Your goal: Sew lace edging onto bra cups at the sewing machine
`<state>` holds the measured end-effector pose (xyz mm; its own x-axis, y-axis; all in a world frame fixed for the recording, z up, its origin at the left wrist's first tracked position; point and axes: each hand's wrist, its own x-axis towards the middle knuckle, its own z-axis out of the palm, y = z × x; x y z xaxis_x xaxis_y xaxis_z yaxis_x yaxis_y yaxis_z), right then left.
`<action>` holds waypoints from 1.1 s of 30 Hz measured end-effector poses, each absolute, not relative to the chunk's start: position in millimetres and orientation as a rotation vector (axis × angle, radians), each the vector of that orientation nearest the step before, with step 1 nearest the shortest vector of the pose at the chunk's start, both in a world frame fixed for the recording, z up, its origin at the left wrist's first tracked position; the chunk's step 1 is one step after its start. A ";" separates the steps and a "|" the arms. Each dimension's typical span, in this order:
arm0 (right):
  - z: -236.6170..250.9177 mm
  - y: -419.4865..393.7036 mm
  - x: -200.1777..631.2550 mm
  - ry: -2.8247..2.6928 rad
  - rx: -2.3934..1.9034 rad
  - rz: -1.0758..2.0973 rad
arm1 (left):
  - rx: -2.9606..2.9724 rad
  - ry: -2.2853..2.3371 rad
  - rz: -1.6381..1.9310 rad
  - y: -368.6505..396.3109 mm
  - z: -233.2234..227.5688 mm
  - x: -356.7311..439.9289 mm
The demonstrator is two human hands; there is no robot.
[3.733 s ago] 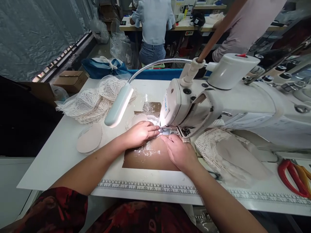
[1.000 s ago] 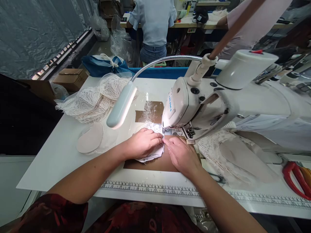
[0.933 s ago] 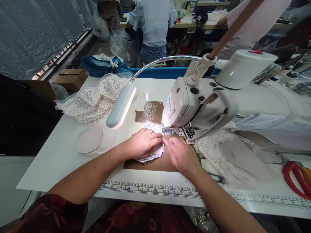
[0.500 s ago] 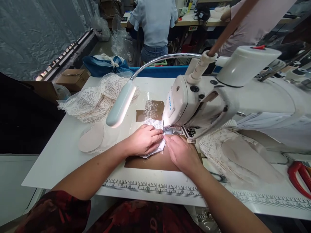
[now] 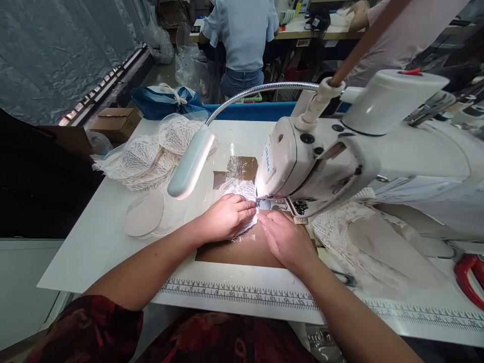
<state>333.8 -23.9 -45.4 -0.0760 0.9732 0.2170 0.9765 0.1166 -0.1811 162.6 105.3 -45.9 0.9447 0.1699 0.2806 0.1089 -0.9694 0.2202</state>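
Both hands lie flat, side by side, at the needle of the sewing machine (image 5: pixel 302 161). Left hand (image 5: pixel 227 218) presses fingers down on the lace piece (image 5: pixel 242 191), which runs from under its palm to the presser foot. Right hand (image 5: pixel 285 239) rests open just beside it, fingertips touching the lace edge.

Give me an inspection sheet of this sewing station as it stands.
Surface: white table, printed ruler along the front edge.
Job's things: lace piece under the sewing machine head.
Clutter: lace pile, beige pad, red scissors.
Grippers: left hand flat on the lace; right hand beside the needle.
Cables: gooseneck lamp only.
Surroundings: a person seated behind, cardboard box.
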 end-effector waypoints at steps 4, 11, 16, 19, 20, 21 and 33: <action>-49.1 -23.4 334.6 -2.128 -1.933 -0.036 | 2.898 0.243 0.471 106.5 -44.7 164.7; -44.1 -19.1 332.5 -2.149 -2.006 0.011 | 2.922 0.359 0.467 106.9 -40.9 163.8; -43.9 -18.6 334.2 -2.098 -2.000 0.088 | 2.996 0.475 0.442 103.9 -38.6 161.3; -43.9 -19.3 335.6 -2.016 -2.009 0.128 | 3.026 0.346 0.394 102.1 -36.3 157.3; -43.8 -19.6 335.9 -1.992 -2.019 0.121 | 3.023 0.284 0.378 101.5 -35.6 155.9; -43.7 -20.1 336.2 -1.974 -2.030 0.113 | 3.015 0.229 0.368 101.1 -35.1 154.8; -41.4 -21.0 331.0 -2.178 -2.049 0.034 | 2.953 0.040 0.320 104.7 -40.5 152.0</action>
